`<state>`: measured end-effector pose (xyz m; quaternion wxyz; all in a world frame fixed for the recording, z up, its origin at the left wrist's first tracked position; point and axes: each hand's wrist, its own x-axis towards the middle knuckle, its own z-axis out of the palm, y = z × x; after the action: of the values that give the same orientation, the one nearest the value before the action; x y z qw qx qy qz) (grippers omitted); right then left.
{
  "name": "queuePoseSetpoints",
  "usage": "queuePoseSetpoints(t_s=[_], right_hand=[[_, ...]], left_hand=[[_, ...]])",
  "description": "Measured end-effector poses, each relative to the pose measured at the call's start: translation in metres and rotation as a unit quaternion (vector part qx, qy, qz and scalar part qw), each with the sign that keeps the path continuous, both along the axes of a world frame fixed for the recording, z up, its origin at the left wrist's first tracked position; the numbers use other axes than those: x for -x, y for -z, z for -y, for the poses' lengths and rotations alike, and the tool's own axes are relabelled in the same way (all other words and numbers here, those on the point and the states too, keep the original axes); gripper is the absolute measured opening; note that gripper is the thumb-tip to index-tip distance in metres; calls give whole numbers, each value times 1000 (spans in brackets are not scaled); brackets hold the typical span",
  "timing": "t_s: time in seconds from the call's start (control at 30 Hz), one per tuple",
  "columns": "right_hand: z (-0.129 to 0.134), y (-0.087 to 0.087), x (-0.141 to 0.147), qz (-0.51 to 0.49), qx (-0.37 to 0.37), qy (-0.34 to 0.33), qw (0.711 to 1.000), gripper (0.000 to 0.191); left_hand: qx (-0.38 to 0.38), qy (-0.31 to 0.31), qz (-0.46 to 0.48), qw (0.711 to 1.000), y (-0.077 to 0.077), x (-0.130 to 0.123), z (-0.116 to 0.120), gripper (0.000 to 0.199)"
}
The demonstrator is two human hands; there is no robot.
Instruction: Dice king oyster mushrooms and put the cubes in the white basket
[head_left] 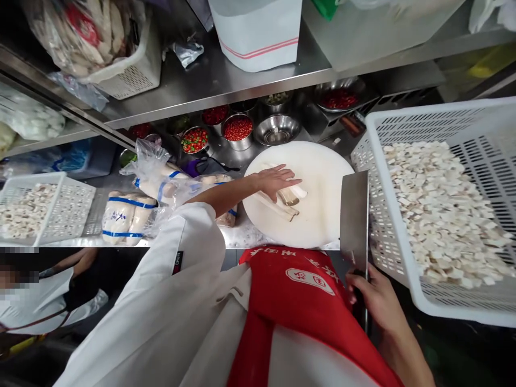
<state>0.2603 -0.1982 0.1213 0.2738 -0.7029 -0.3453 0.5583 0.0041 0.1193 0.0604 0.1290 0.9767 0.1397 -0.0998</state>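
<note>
My left hand [276, 181] lies flat with fingers outstretched over king oyster mushrooms [288, 198] on a round white cutting board [324, 166]. Long pale mushroom pieces show beneath the palm and to its lower side, one with a brownish cap end; the rest are covered by the hand. In my right hand [377, 295] is the black handle of a cleaver [353, 217]. Its broad blade points up and away from me at the board's right edge, beside a large white plastic basket [409, 258] holding many cut mushroom chunks [447, 215].
Left of the board lie bagged mushrooms [129, 215] with blue tape and another basket [74, 207] of chunks. Behind are bowls of chopped red chillies [237, 129] and a steel bowl [277, 130]. A metal shelf [193, 88] overhangs them. A person [44, 306] is at far left.
</note>
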Motion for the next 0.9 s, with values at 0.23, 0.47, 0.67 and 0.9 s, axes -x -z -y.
queuePoseSetpoints(t_s=[0.23, 0.47, 0.67, 0.9], right_hand=[[8, 13, -2, -45, 37, 6, 998, 12], [-11, 17, -7, -63, 28, -28, 997, 31], [-18, 22, -16, -54, 41, -75, 995, 23], [-24, 25, -16, -61, 47, -80, 994, 20]], left_hand=[[26, -14, -48, 998, 7, 12, 6, 107], [32, -47, -16, 998, 6, 14, 13, 112], [3, -3, -10, 1000, 1, 35, 25, 118], [-25, -98, -20, 995, 15, -1, 19, 97]])
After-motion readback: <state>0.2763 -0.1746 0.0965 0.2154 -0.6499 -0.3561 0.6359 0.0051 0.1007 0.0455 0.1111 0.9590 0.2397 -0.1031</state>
